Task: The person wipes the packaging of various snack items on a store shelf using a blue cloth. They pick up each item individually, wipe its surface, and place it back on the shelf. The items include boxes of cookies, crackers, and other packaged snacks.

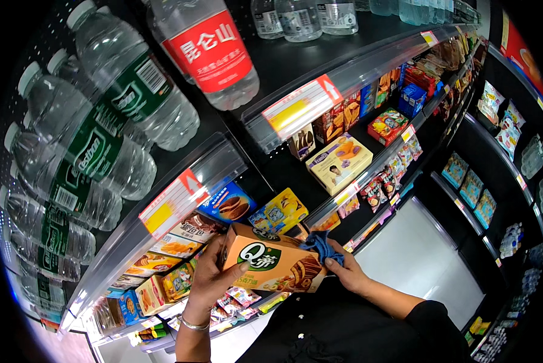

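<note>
My left hand [212, 267] grips one end of an orange snack-cake box [271, 261], its thumb across the printed front. The box is held tilted in front of my body. In my right hand [346, 270] is a bunched blue cloth [323, 247], pressed against the box's other end. Just beyond the box, a yellow snack box [280, 211] and a blue biscuit box [230, 199] lie on the shelf. A cream pastry box [339, 163] rests farther right on that shelf.
Plastic water bottles [103, 154] crowd the upper shelf at left, with a red-labelled bottle [217, 54] beside them. Clear price-tag rails [298, 109] edge the shelves. Bagged snacks [380, 186] fill the tier below. Another shelving unit [471, 195] stands across the pale floor [421, 263].
</note>
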{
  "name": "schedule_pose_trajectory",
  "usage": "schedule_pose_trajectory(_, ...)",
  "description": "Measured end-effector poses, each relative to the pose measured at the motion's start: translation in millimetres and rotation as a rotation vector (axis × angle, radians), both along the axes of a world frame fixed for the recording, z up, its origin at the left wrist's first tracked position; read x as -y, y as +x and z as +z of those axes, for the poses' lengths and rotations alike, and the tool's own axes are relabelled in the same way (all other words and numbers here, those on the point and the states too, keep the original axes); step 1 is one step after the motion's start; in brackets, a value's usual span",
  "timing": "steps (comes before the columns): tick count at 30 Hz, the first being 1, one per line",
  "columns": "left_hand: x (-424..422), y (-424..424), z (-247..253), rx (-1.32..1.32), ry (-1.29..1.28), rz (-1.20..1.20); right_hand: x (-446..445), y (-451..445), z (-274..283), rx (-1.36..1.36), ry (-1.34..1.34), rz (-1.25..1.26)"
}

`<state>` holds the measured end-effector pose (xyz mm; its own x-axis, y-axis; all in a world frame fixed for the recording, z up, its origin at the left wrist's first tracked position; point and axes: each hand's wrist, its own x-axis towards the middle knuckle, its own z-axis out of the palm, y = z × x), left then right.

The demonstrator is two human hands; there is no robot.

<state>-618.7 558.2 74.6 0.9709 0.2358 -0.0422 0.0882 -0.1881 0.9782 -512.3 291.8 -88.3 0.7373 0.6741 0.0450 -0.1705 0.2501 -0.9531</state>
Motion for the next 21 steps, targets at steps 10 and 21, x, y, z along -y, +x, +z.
schedule_pose_trajectory(10,26,56,21,0.161,0.194,0.02,10,11,-27,-0.702,0.195,-0.011)
schedule_pose_trajectory(21,23,140,33,0.226,0.51,0.203,27,36,-38,-0.908,0.049,-0.007)
